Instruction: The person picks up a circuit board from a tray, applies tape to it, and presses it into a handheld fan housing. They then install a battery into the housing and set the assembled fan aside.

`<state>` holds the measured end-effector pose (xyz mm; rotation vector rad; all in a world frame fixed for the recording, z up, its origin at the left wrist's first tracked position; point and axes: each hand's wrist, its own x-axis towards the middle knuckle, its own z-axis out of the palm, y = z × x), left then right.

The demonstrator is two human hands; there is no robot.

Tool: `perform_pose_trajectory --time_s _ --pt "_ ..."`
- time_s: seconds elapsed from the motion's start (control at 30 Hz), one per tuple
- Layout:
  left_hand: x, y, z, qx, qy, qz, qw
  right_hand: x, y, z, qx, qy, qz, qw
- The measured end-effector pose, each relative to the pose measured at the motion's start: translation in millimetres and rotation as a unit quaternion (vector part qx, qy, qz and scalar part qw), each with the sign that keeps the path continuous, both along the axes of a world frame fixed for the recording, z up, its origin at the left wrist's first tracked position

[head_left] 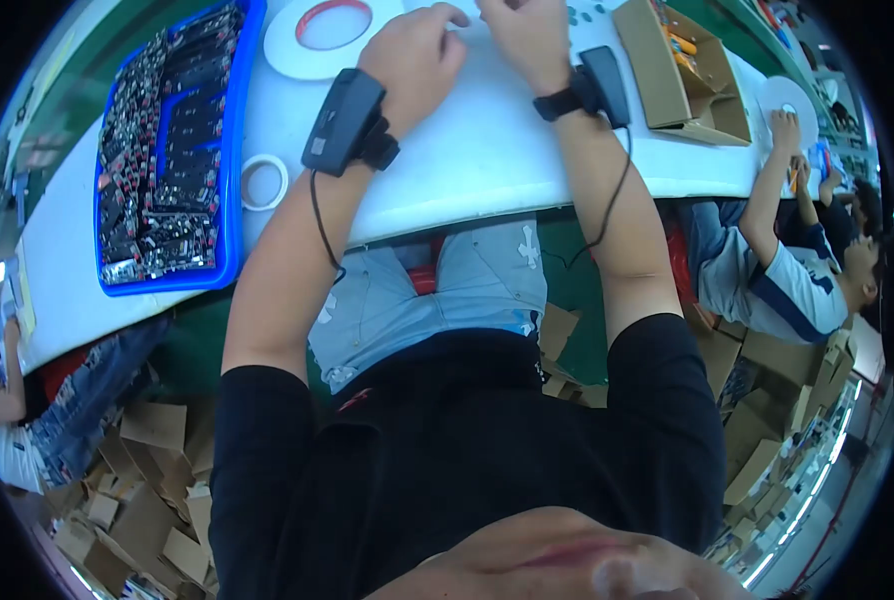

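My left hand (413,62) is over the white tabletop (457,150), its fingers curled in beside a large white roll of tape (283,42) with a red inner ring. Close to its right, my right hand (527,42) reaches to the upper edge of the picture, which cuts off part of its bent fingers. Whatever either hand may hold is too hidden to make out. Each wrist wears a black strapped device with a cable. Small dark green round pieces (589,12) lie just right of my right hand.
A blue tray (235,150) full of small black electronic parts (132,150) stands at left, a smaller tape roll (248,186) beside it. An open cardboard box (657,75) holding orange items is at right. Co-workers sit on both sides; cardboard (152,490) litters the floor behind.
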<state>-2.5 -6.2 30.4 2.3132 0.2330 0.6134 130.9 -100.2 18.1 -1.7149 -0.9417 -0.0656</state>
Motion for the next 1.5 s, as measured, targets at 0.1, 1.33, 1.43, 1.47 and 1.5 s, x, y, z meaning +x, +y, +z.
perform_pose_trajectory --time_s 0.1,1.33,1.43,1.47,1.5 --pt "4 4 -3 -0.002 -0.042 0.002 0.999 11 4 -10 -0.062 -0.087 -0.057 0.993" --pt "6 -11 -11 -0.027 -0.022 -0.037 0.999 13 6 -12 -0.001 0.079 0.045 0.996" --pt "9 -3 -18 -0.010 -0.028 0.016 0.999 20 8 -16 0.027 0.103 0.076 0.991" --pt "12 0 -20 0.015 -0.039 0.019 0.999 23 7 -17 0.019 0.100 0.092 0.991" --pt "10 3 -23 0.039 -0.047 0.029 0.998 22 9 -18 0.008 0.099 0.115 0.988"
